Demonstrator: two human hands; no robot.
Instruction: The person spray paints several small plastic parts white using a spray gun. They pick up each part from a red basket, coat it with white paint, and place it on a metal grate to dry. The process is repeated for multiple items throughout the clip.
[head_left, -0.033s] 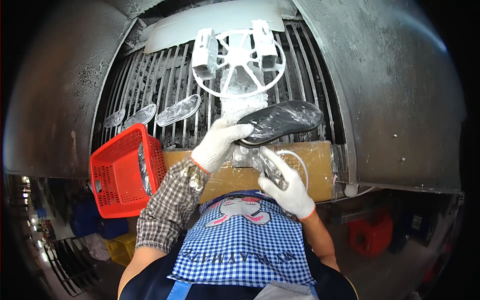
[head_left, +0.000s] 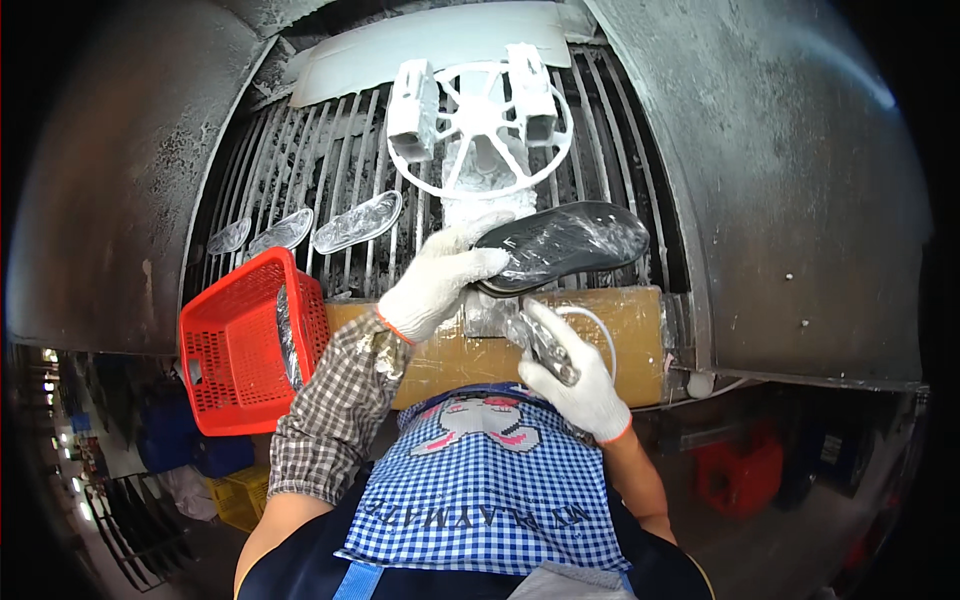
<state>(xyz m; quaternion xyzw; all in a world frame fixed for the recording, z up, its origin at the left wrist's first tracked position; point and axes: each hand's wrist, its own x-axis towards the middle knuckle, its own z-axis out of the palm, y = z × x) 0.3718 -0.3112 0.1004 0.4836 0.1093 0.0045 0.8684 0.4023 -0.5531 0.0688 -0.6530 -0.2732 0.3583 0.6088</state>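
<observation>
Gripped at its left end by my gloved left hand (head_left: 437, 282), a black shoe sole (head_left: 575, 245) with whitish smears lies tilted over the grating. The left thumb presses on its upper face, and the other fingers are mostly hidden. Just below the sole, my gloved right hand (head_left: 580, 378) is closed around a metal spray gun (head_left: 545, 348). A white hose (head_left: 605, 335) curves beside that hand. The gun's head is close under the sole; whether they touch I cannot tell.
A white-coated spoked wheel (head_left: 480, 125) with two box-shaped holders stands beyond my hands. Several clear-wrapped soles (head_left: 358, 222) lie on the slatted grating (head_left: 345, 130). At left, a red basket (head_left: 240, 400) holds a dark wrapped piece. Metal walls (head_left: 790, 200) flank the work area.
The black sole has turned slightly and shifted a little to the right, so its shine looks different. My hands keep nearly the same places and grips.
</observation>
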